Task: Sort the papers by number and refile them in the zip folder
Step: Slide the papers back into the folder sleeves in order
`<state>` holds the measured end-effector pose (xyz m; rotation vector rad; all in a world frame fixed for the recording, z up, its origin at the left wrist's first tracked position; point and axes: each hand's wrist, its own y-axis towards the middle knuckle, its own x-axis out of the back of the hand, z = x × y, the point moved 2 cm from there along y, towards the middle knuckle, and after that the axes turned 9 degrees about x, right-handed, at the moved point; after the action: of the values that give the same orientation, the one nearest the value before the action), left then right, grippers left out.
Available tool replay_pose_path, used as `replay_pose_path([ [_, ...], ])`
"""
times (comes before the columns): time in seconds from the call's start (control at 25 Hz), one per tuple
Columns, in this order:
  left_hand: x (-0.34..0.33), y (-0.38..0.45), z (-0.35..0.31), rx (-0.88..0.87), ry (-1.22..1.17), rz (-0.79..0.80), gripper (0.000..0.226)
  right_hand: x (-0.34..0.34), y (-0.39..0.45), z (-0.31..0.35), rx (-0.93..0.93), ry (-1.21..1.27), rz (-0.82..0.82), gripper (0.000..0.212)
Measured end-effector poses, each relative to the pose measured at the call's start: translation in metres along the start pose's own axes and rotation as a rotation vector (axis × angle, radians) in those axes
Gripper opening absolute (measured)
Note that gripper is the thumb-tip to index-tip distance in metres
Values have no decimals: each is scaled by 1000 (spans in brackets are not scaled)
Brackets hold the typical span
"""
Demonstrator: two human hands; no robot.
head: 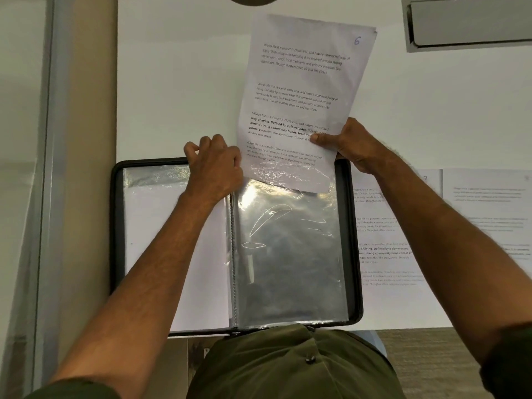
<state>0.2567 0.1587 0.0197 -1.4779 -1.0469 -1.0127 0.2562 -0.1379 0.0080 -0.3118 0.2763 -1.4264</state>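
A white table bears a black zip folder lying open at its near edge, clear sleeves exposed, with two loose printed papers flat just to its right. A sheet marked 6 stands tilted above the folder, its lower edge entering the top of the right-hand sleeve. The right hand pinches that sheet's right edge, thumb on the print; the left hand, fingers curled, grips the sleeve's top edge beside the sheet.

The right arm covers part of the sheet beside the folder. The far sheet is cut by the right edge, its text too blurred to read. The left hand hides the sleeve's top corner.
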Motion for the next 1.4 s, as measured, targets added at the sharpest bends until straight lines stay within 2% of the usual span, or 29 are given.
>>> replay_pose_path([
  [0.16, -3, 4, 5, 67, -19, -16, 20, 0, 1, 4, -1, -33, 20, 47],
  [0.24, -4, 6, 4, 114, -124, 13, 28, 2, 2, 4, 4, -71, 29, 47],
  [0.32, -6, 10, 6, 203, -372, 39, 32, 3, 4, 3, 0, -112, 55, 48],
  [0.44, -5, 17, 10, 361, -864, 125, 30, 1, 6, 2, -34, -170, 127, 51],
  [0.56, -3, 20, 11, 415, -1111, 176, 21, -4, 7, 5, -42, -271, 217, 55],
  [0.64, -3, 21, 10, 402, -1129, 166, 12, -6, 8, 7, -49, -314, 273, 56],
  [0.76, -8, 23, 9, 394, -1060, 114, 25, -8, 9, 10, -67, -346, 321, 53],
  [0.96, -16, 26, 10, 357, -913, 133, 30, -6, 9, 10, -40, -229, 129, 34],
  [1.08, -13, 26, 9, 348, -904, 164, 34, -2, 7, 9, -40, -357, 176, 14],
  [1.2, -13, 28, 9, 394, -1019, 185, 25, -2, 7, 12, -67, -497, 302, 32],
  [1.28, -13, 27, 8, 411, -1031, 180, 23, -2, 7, 16, -90, -523, 339, 35],
  [1.4, -12, 26, 9, 357, -924, 232, 32, -3, 7, 22, -75, -434, 238, 28],
])
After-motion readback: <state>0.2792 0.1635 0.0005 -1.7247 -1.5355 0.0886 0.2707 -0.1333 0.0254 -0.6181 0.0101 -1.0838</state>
